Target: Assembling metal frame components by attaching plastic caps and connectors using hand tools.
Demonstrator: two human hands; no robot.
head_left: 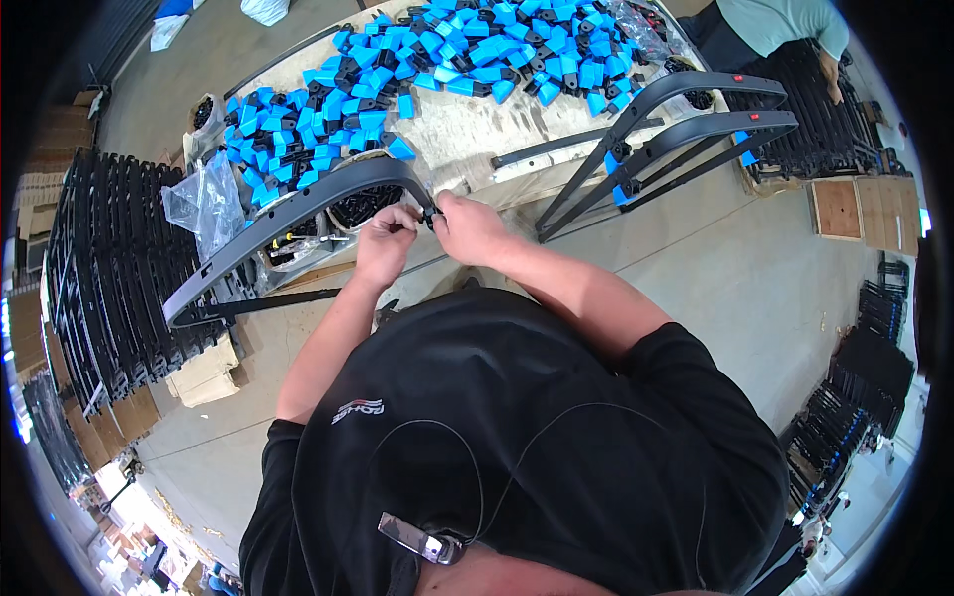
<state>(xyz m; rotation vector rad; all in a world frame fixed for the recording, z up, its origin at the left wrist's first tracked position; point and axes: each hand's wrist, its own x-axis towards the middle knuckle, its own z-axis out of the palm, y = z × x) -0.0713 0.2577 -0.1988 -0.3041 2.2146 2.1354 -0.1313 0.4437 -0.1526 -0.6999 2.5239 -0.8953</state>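
Note:
A long curved black frame (298, 204) lies over the near left edge of the table, its bend ending between my hands. At that end is a small dark fitting (429, 213). My right hand (469, 230) is closed on the frame's end beside the fitting, thumb and fingers pressed together. Just left of it, my left hand (388, 238) is closed in a pinch close to the fitting; what its fingertips hold is too small to make out. Behind my left hand stands a container of small black parts (363, 206).
Blue-and-black plastic pieces (487, 50) cover much of the table (452, 129). Two assembled black frames (676, 139) stand at its right. Stacked black frames (124, 268) line the left, near a clear plastic bag (204, 204). A co-worker's arm (830, 70) reaches toward other frames at far right.

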